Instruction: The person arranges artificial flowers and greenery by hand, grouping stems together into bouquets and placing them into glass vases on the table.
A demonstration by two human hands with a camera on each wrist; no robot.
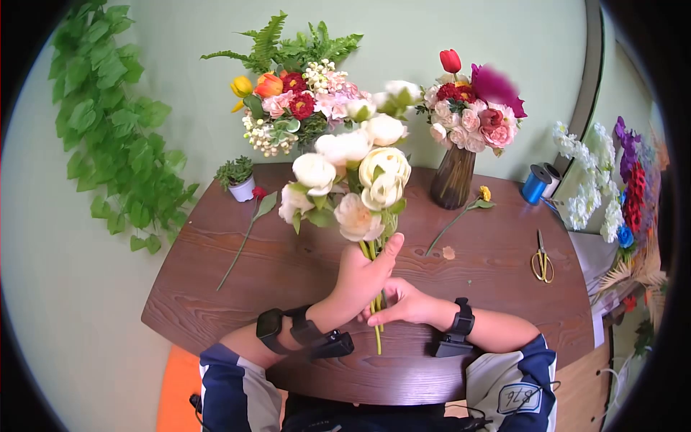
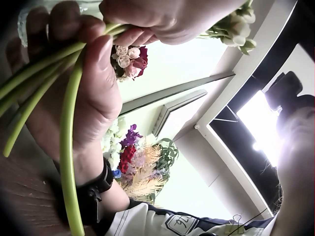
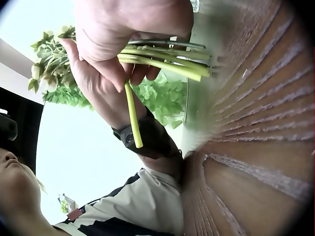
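A bunch of cream-white artificial peonies (image 1: pixel 353 173) stands tilted over the middle of the table, blooms up. Just under the blooms, my left hand (image 1: pixel 366 277) grips the green stems, thumb pointing up. Lower down, my right hand (image 1: pixel 404 301) pinches the stems between thumb and fingers. Several cut stem ends (image 3: pixel 172 64) fan out below the hands in the right wrist view. One stem (image 3: pixel 133 115) splits off at an angle from the rest by the right fingertips. In the left wrist view a thick stem (image 2: pixel 71 147) hangs past the right thumb.
A single red flower (image 1: pixel 248 230) and a yellow flower (image 1: pixel 461 216) lie on the brown table (image 1: pixel 309 367). Gold-handled scissors (image 1: pixel 541 263) and a blue ribbon spool (image 1: pixel 534 185) are at right. A vase (image 1: pixel 452 180) of mixed flowers and a potted plant (image 1: pixel 237 176) stand behind.
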